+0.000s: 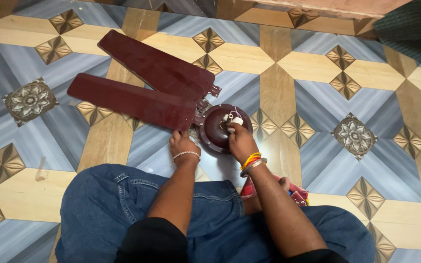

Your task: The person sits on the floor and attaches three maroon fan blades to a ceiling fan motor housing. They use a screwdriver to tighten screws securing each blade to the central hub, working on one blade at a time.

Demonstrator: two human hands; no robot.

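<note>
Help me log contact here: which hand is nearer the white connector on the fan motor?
Right. The right hand touches the white connector atop the motor housing; the left hand rests at its left edge.

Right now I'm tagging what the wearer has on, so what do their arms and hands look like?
Both forearms are bare below short black sleeves. The left hand has a thin silver chain bracelet at the wrist. The right hand has yellow and orange thread bands plus a silver bangle.

Person wears blue jeans [108, 204] and black sleeves [154, 241]. Left hand [183, 144]: thin silver chain bracelet at wrist. Right hand [241, 141]: yellow, orange and silver bangles at wrist.
</note>
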